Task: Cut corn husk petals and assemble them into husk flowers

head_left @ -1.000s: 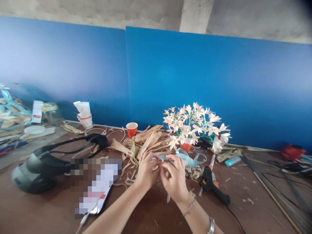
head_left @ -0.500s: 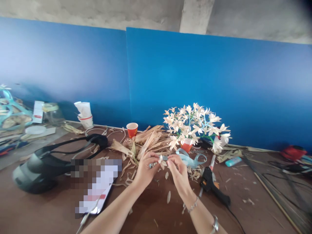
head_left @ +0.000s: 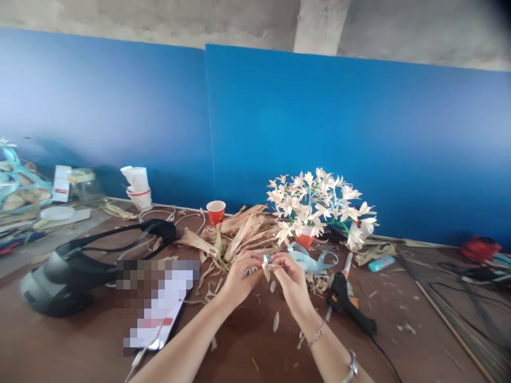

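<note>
A small cream flower (head_left: 266, 266) is pinched between both hands at the middle of the table. My left hand (head_left: 244, 272) has its fingers closed on the flower's left side. On the other side, my right hand (head_left: 288, 272) is closed with thumb and forefinger against the same flower. Just behind the hands lie dried husks (head_left: 249, 226) and a loop of light blue ribbon (head_left: 309, 259). A bunch of cream flowers (head_left: 315, 205) on green stems stands in a red paper cup (head_left: 304, 238).
A black glue gun (head_left: 347, 303) lies right of my right hand, its cord running forward. To the left are a phone (head_left: 163, 308) with a cable and a black headset (head_left: 59, 282). A red cup (head_left: 216, 213) stands behind, before the blue partition (head_left: 319, 117).
The small flower has turned between my fingers and now shows narrower. Both hands have shifted slightly closer together.
</note>
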`<state>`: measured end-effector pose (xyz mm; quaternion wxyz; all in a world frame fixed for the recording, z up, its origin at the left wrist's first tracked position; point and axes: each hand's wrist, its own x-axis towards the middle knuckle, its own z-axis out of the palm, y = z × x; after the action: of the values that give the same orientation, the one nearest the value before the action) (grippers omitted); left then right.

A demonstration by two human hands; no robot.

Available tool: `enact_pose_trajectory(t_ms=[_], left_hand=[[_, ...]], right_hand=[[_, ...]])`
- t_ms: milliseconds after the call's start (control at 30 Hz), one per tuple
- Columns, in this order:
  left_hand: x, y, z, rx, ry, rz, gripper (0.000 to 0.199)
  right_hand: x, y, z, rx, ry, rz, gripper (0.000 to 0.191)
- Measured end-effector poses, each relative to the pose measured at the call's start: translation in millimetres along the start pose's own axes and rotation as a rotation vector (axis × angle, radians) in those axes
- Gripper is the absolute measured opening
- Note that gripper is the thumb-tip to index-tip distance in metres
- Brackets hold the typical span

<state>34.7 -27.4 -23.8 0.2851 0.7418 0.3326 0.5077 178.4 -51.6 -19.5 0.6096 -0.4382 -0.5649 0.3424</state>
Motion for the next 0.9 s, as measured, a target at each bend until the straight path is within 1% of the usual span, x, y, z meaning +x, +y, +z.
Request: enact_pose_trajectory(t_ms=[67, 167, 233, 367, 500, 700, 900], left_hand=[[-0.3, 1.7, -0.4, -0.015, -0.027, -0.025, 0.016], [-1.5, 1.0, 0.4, -0.003, -0.070, -0.025, 0.014], [-2.0, -0.4, 1.2, 0.023, -0.081, -0.015, 0.012], [-1.8, -1.7, 2.1, 0.060, -0.023, -0.008, 0.010], [-1.5, -1.3, 1.8, 0.074, 0.024, 0.011, 0.008], [-1.4, -2.1, 1.6, 0.072, 0.055, 0.041, 0.008], [-1.2, -0.6, 1.6, 0.058, 0.094, 0.027, 0.007]], right_hand=[[0.3, -3.0, -0.4, 0.045, -0.040, 0.020, 0.013], [0.8, -6.7, -1.0, 0.078, -0.093, 0.072, 0.017], [1.2, -7.4, -1.3, 0.084, -0.097, 0.111, 0.019], [1.5, -5.5, -1.7, 0.098, -0.056, 0.166, 0.017], [0.8, -2.8, -2.2, 0.074, -0.041, 0.171, 0.014], [-0.3, -5.1, -0.8, 0.180, -0.061, 0.234, 0.014], [0.2, -2.9, -0.3, 0.220, -0.066, 0.278, 0.013]])
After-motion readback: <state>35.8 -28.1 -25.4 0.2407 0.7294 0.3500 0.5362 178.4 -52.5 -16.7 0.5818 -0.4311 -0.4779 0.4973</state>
